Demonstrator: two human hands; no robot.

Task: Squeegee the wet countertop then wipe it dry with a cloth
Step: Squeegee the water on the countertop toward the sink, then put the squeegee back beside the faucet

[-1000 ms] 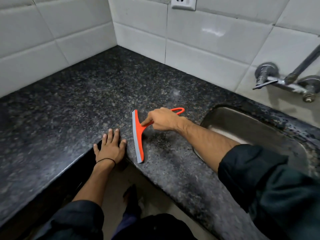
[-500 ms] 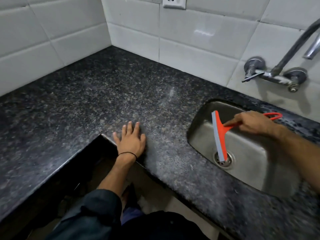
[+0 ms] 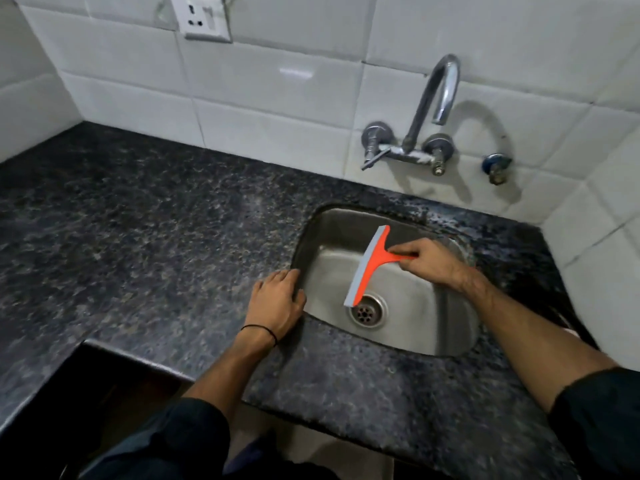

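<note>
Nearest the camera, dark sleeves and two bare forearms reach out over the front edge of the speckled black worktop (image 3: 145, 258). Left hand (image 3: 277, 304) lies flat, fingers loose and holding nothing, at the sink's left rim; half a second ago it was planted further left, by the inner corner of the worktop, so it has shifted toward the basin. Right hand (image 3: 431, 259) has its grip closed round the handle of the orange squeegee (image 3: 369, 268), which hangs over the steel sink (image 3: 446, 327), grey blade tilted, low end just above the drain (image 3: 366, 310). A second ago that blade was down on the stone near the front edge; since then it has been carried across and off the rim. Judgement: one stroke has ended at the basin, water likely pushed or shaken off there; whether more strokes are needed is hard to say, since the stone's sheen does not show clearly wet from dry. No cloth in view anywhere, so the drying step has not begun and the cloth must first be fetched. Further back: the strip of worktop behind the sink looks spotted, possibly droplets. Wall tap (image 3: 429, 109) arches over the basin's rear; a small valve (image 3: 496, 167) sits right of it; a socket (image 3: 204, 19) is higher on the white tiles. Nothing stands on the worktop to block a return stroke.
</note>
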